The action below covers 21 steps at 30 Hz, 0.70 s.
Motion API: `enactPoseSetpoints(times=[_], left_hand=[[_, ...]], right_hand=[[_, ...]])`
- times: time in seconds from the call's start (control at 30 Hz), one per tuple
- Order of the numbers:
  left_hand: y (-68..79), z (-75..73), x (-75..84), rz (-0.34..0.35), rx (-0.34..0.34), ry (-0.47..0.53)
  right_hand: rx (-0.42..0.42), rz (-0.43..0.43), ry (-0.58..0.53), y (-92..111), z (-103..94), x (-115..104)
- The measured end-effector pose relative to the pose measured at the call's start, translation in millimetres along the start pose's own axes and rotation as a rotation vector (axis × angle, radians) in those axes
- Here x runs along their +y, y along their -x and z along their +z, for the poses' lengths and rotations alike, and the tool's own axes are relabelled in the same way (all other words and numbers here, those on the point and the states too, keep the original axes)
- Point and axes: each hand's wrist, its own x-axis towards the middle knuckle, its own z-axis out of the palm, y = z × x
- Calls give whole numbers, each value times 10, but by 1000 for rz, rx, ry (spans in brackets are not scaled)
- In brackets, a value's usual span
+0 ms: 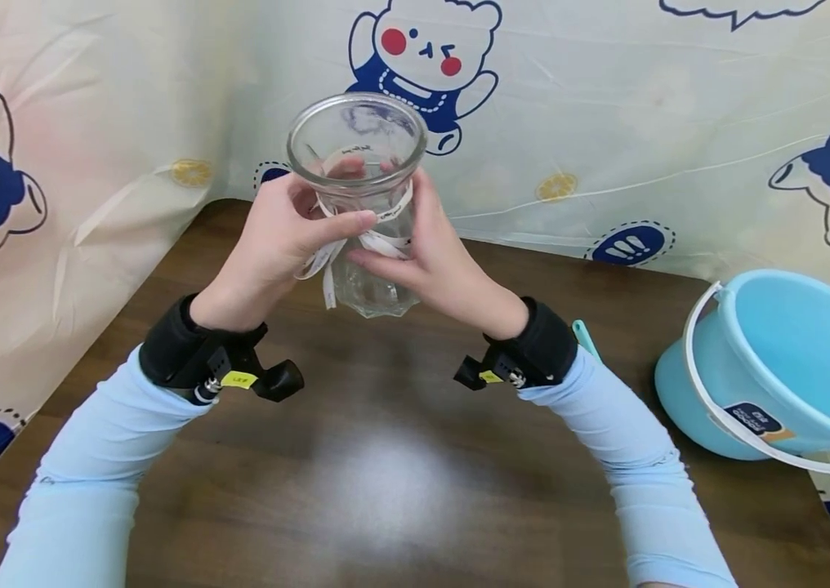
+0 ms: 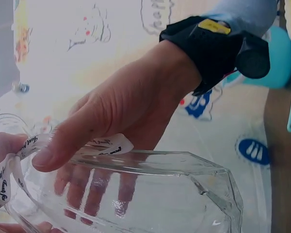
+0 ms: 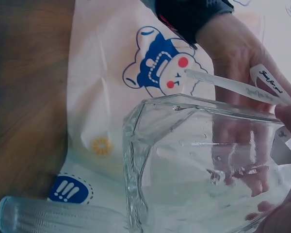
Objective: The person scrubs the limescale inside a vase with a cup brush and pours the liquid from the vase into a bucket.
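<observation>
Fingers (image 1: 430,208) on my left hand (image 1: 268,237) and right hand (image 1: 440,249) grip the glass jar (image 1: 377,290), arms (image 1: 84,457) reaching forward, thumbs (image 1: 345,225) in front.

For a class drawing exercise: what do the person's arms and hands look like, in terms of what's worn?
Light blue sleeves cover the forearms. Each wrist has a black wristband bearing a small black camera-like device and a yellow label. The left hand and right hand are ungloved.
</observation>
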Motion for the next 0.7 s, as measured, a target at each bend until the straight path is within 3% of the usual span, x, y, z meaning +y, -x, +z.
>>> enactPoseSetpoints(times=[0.13,0.23,0.7], left_hand=[[7,105,18,-1,-42,-80],[14,181,21,4,-84,-83],[25,569,-96,87,-300,-122]], right_hand=[[-5,-31,7,107,-113,-31],[-12,-27,24,184,-198,-62],[-19,72,63,658,-522,-221]])
